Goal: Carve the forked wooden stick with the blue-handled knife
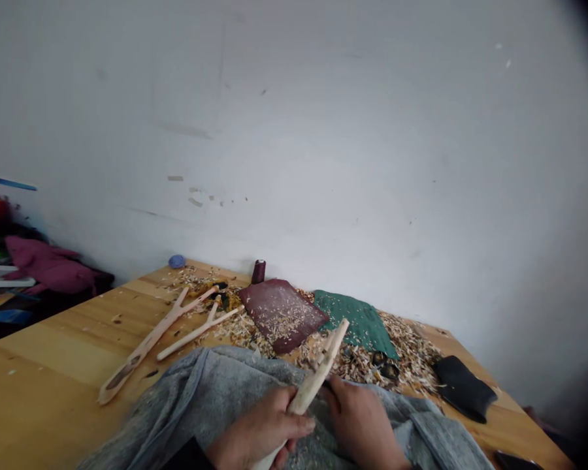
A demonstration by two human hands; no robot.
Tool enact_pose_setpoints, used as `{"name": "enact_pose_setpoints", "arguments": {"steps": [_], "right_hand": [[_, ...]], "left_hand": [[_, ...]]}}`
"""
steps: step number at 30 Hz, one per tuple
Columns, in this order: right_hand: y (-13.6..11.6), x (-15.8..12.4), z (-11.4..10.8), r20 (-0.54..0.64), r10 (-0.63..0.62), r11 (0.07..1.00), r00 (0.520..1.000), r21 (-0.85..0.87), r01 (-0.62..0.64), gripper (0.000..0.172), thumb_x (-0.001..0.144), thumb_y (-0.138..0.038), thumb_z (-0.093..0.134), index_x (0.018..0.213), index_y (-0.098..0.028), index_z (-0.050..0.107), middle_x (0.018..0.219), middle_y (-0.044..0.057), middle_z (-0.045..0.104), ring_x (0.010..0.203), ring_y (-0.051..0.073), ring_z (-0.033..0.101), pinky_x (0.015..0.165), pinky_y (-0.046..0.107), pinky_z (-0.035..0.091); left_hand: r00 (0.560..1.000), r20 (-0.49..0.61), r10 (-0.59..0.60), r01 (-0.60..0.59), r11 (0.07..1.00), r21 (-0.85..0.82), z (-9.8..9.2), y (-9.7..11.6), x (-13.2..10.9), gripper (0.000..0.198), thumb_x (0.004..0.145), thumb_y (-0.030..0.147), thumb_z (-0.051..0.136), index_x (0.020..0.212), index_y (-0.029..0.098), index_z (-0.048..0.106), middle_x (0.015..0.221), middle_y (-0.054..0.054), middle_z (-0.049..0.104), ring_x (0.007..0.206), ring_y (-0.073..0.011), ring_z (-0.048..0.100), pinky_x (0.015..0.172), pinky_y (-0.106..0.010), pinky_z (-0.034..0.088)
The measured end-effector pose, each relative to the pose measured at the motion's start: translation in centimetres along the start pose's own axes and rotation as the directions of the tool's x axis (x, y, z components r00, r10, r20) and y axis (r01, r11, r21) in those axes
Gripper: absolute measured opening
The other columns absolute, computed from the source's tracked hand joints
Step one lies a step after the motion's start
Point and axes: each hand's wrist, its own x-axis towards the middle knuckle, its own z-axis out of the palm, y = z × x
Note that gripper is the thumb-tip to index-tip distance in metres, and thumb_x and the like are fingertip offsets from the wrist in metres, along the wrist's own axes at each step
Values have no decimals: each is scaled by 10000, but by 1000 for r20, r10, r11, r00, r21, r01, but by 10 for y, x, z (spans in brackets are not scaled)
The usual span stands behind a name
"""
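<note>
The left hand (259,434) grasps a pale forked wooden branch (310,385), its fingers (298,423) clenched around the shaft, with the fork rising just beyond the fingertips and the lower end poking out beneath them. The right hand (362,424) lies close beside it, fingers curled in against the wood just below the fork; they may be gripping something small, but the hand hides whether they hold a tool. This snug two-handed hold looks steady, with the wood braced low over a grey cloth (215,391). Past the fingers, two more forked wooden pieces (147,339) lie on a pine table (53,346), with loose wood shavings (411,362), a maroon sheet (279,313) and a green pad (357,323) ahead.
</note>
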Motion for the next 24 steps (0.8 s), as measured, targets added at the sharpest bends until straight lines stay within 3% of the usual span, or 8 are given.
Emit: {"name": "enact_pose_setpoints", "arguments": {"steps": [2, 4, 10, 12, 17, 19, 21, 24], "right_hand": [[-11, -4, 5, 9, -132, 989, 991, 69, 131, 227, 998, -249, 461, 972, -270, 686, 903, 0, 780, 801, 176, 741, 631, 222, 409], [-14, -5, 6, -1, -165, 982, 986, 92, 164, 217, 987, -243, 473, 988, -274, 688, 901, -8, 779, 798, 166, 739, 637, 214, 412], [10, 4, -3, -64, 129, 990, 990, -42, -132, 302, 1042, -288, 378, 1024, -243, 677, 867, 49, 773, 770, 218, 741, 584, 259, 400], [10, 5, -4, -67, 161, 984, 985, -64, -165, 306, 1047, -305, 373, 1021, -243, 671, 851, 51, 771, 748, 216, 739, 571, 259, 384], [-13, -5, 2, -9, -90, 995, 996, 37, 90, 224, 998, -236, 457, 918, -251, 666, 854, 4, 768, 778, 171, 734, 606, 235, 377], [-15, -7, 3, -31, -125, 990, 992, 66, 127, 206, 985, -230, 471, 920, -253, 664, 844, -5, 767, 760, 160, 731, 601, 230, 369], [-7, -4, 1, -85, -58, 997, 995, 42, 61, 234, 1001, -257, 442, 925, -243, 663, 830, 13, 765, 734, 162, 728, 581, 235, 356], [10, 2, -4, -141, 138, 988, 980, -45, -145, 302, 1034, -299, 376, 982, -231, 665, 813, 48, 762, 700, 196, 729, 545, 256, 332]], "left_hand": [[1000, -24, -7, 8, 1000, 9, 0, 1, 0, 299, 777, 433, 633, 951, 231, 496, 551, 105, 495, 330, -65, 379, 330, -203, 261], [1000, -20, -2, 2, 1000, 5, -1, 4, -2, 304, 778, 438, 634, 953, 230, 497, 538, 106, 483, 334, -68, 377, 333, -204, 263], [1000, 15, 25, -25, 1000, -18, 0, 7, -7, 256, 776, 407, 640, 912, 238, 505, 548, 104, 488, 336, -57, 370, 333, -195, 255], [999, 28, 18, -18, 999, -27, 0, 7, -7, 260, 768, 405, 641, 905, 236, 500, 564, 102, 494, 334, -54, 369, 329, -197, 256], [1000, -22, 17, -17, 1000, -11, -1, 6, -4, 268, 792, 426, 599, 948, 230, 506, 554, 103, 488, 337, -64, 380, 324, -201, 267], [1000, -14, 24, -24, 1000, -12, -2, 5, -4, 278, 792, 433, 598, 957, 229, 505, 548, 105, 482, 341, -64, 382, 329, -197, 273], [999, 15, 31, -31, 1000, -5, -2, 6, -6, 266, 787, 428, 606, 924, 228, 499, 554, 103, 486, 346, -59, 390, 336, -192, 279], [999, 41, 4, -4, 1000, 9, -1, 9, -9, 245, 781, 399, 629, 888, 227, 491, 565, 104, 497, 346, -52, 388, 344, -189, 282]]}}
